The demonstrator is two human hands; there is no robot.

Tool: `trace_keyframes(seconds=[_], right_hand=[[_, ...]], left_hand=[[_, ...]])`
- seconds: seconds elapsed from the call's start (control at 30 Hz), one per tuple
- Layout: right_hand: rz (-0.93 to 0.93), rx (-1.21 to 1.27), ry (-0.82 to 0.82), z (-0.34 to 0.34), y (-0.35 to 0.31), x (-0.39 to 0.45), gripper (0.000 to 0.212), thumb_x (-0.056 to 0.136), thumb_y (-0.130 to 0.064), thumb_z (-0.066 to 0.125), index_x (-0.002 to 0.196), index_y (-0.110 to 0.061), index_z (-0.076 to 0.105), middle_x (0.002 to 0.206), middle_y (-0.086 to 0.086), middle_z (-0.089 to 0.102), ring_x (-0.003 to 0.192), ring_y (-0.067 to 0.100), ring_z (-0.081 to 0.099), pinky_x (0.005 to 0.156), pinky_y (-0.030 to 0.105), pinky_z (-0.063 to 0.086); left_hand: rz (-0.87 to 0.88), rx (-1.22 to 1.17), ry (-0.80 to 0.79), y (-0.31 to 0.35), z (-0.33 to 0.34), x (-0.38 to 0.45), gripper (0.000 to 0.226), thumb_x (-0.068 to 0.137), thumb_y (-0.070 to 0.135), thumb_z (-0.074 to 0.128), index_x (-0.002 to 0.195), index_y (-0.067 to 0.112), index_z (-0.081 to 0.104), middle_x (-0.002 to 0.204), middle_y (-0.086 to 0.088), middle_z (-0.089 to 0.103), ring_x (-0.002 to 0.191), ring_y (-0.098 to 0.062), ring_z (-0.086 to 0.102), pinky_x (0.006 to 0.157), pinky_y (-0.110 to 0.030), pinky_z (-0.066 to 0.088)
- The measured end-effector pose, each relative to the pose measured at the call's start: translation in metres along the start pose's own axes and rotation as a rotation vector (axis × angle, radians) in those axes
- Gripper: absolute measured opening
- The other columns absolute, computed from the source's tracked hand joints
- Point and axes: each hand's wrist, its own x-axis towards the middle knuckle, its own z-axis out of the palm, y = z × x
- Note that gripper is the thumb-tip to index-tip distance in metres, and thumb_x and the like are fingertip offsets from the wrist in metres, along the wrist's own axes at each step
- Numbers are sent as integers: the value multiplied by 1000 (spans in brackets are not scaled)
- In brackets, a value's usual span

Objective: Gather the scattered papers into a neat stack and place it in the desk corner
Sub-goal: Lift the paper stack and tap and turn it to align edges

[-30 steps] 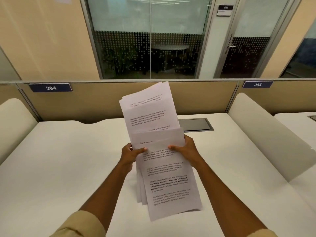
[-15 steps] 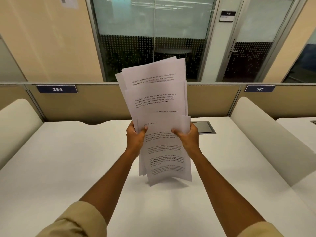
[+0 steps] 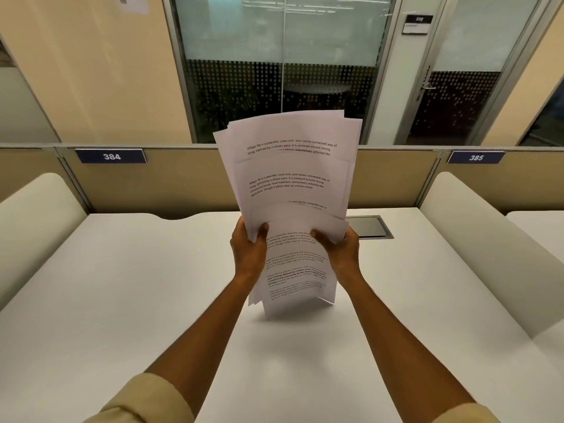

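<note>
Both hands are clamped on the same bunch of papers (image 3: 290, 190), one on each side edge. The left hand (image 3: 248, 257) has its grip closed around the left edge with the thumb lying over the printed front, and the right hand (image 3: 343, 254) does the same on the right edge, thumb pointing in toward the middle. So neither grip is loose or wide, both are pinching paper.

The papers are held upright in the air, above the middle of the tabletop (image 3: 122, 300), not touching it as far as I can tell. There's a soft shadow under the bottom edge. The bunch is pretty messy: sheets are offset from each other, some stick way up above the hands and fan a bit to the right, others hang down below the hands. Top corners don't line up at all. Printed text faces the camera.

Arms come in from the bottom with beige sleeves (image 3: 143, 401) pushed back.

Further out, a dark flap plate (image 3: 370, 226) is set into the tabletop just behind the right hand. The partition at the back carries number plates, 384 (image 3: 111, 156) on the left and 385 (image 3: 476, 157) on the right. Cream padded dividers (image 3: 476, 239) sit at both sides, and behind it all is a glass wall (image 3: 280, 65) with a door (image 3: 457, 71).
</note>
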Motion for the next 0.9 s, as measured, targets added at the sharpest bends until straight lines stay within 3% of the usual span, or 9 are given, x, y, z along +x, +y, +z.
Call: trace_keyframes(seconds=[0.13, 0.3, 0.47, 0.53, 0.6, 0.73, 0.9], right_hand=[[11, -14, -16, -2, -1, -1, 35, 65, -43, 80, 94, -34, 63, 102, 6, 72, 92, 32, 70, 83, 55, 58], [26, -89, -6, -5, 7, -2, 36, 69, -40, 82, 96, -27, 63, 97, 5, 73, 85, 30, 71, 75, 53, 61], [48, -158, 29, -8, 17, -5, 44, 63, -42, 87, 96, -35, 58, 96, 1, 70, 86, 25, 70, 63, 32, 62], [39, -167, 30, -10, 21, -6, 50, 64, -41, 87, 103, -33, 57, 99, 2, 69, 87, 25, 69, 65, 34, 63], [37, -165, 37, -11, 24, -6, 59, 64, -40, 87, 113, -27, 57, 101, 4, 69, 88, 24, 69, 69, 37, 63], [23, -182, 55, -12, 26, -5, 60, 65, -38, 88, 115, -25, 58, 98, 1, 69, 86, 21, 68, 67, 34, 63], [-1, -245, 87, -17, 29, -5, 53, 70, -40, 84, 113, -22, 57, 100, -2, 68, 80, 11, 67, 64, 24, 59]], left_hand=[[3, -1, -5, -1, 1, -2, 34, 89, 31, 63, 117, 13, 56, 109, -6, 69, 91, -24, 71, 76, -38, 62], [-52, 26, 2, -8, 4, -2, 31, 86, 31, 69, 112, 17, 58, 104, -1, 69, 89, -20, 71, 73, -35, 62], [-43, 90, -8, -15, 4, -8, 30, 81, 35, 74, 101, 23, 55, 88, 10, 64, 76, -10, 67, 55, -14, 56], [-41, 114, -24, -19, 2, -10, 30, 80, 37, 74, 99, 24, 55, 87, 12, 64, 77, -11, 67, 54, -12, 54], [-61, 114, -32, -26, 1, -12, 31, 79, 38, 75, 102, 25, 57, 89, 11, 65, 80, -13, 68, 56, -13, 55], [-116, 116, -40, -40, 0, -16, 36, 81, 34, 74, 113, 21, 60, 98, 5, 69, 83, -14, 69, 63, -19, 59], [-209, 66, -20, -52, 0, -20, 23, 84, 29, 72, 102, 17, 66, 96, -2, 73, 81, -23, 71, 71, -40, 63]])
